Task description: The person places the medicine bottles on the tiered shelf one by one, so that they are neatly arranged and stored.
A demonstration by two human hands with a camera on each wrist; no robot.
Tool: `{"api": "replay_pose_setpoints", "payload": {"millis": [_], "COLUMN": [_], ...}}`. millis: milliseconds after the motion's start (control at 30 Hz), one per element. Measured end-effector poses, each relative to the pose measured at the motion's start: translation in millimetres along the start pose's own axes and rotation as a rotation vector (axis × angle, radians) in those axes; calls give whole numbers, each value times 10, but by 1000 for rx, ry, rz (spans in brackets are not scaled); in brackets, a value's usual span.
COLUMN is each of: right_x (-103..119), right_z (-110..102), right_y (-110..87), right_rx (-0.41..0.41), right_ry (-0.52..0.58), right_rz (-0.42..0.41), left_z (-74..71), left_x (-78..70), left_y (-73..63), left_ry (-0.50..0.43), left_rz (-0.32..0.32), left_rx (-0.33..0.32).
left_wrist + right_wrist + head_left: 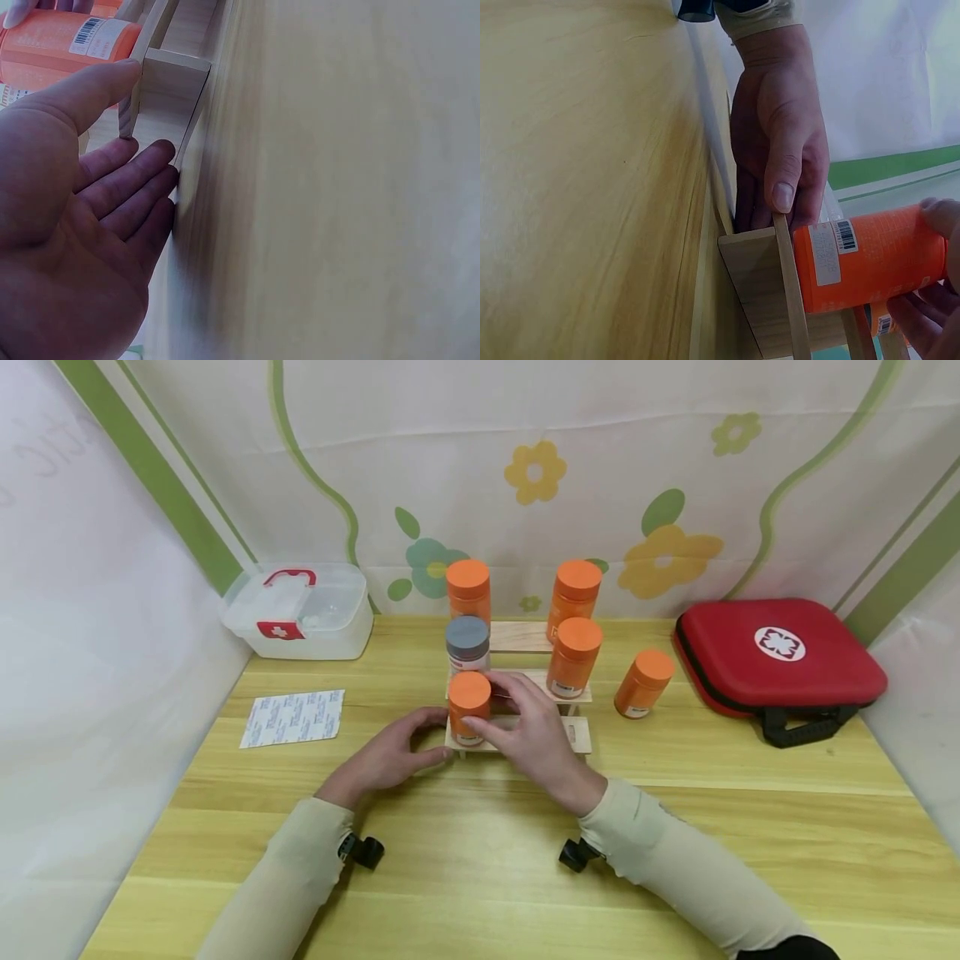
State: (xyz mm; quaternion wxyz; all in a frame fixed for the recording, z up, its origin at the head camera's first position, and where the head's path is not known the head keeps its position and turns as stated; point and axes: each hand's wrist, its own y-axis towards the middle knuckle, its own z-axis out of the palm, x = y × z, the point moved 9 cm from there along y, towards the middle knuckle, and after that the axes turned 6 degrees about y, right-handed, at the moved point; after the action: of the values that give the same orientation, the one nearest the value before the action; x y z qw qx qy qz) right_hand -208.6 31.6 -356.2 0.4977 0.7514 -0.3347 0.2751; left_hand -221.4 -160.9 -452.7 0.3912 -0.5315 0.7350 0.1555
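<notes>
My right hand point(538, 739) holds an orange bottle point(469, 706) between thumb and fingers, near its cap. The bottle stands upright on the left end of the front step of a wooden stepped rack point(579, 737). My left hand point(390, 753) is at the rack's left end. In the left wrist view, its thumb point(112, 79) touches the step's edge, and its fairly straight fingers lie along the side. Behind the held bottle stands a grey-capped bottle point(467, 639), with another orange bottle point(469, 589) on the back step. Two orange bottles point(574, 657) occupy the rack's right side.
A single orange bottle point(644, 684) stands on the table right of the rack. Farther right lies a red first-aid case point(780, 652) with a black handle. At left are a clear plastic box point(300, 614) with a red handle and a printed blister sheet point(294, 718).
</notes>
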Motion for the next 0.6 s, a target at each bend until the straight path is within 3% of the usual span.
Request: {"api": "replay_pose_setpoints", "payload": {"millis": [267,600], "right_x": [46,-18], "right_z": [42,19], "right_y": [-22,-75], "right_rx": [-6,38], "right_ry": [-124,-145], "right_rz": [-56,-15], "left_z": [-3,7], "left_x": [3,24], "left_y": [6,6], "left_ry": [6,1], "left_rz": [4,-5], "left_rx": [-5,2]}}
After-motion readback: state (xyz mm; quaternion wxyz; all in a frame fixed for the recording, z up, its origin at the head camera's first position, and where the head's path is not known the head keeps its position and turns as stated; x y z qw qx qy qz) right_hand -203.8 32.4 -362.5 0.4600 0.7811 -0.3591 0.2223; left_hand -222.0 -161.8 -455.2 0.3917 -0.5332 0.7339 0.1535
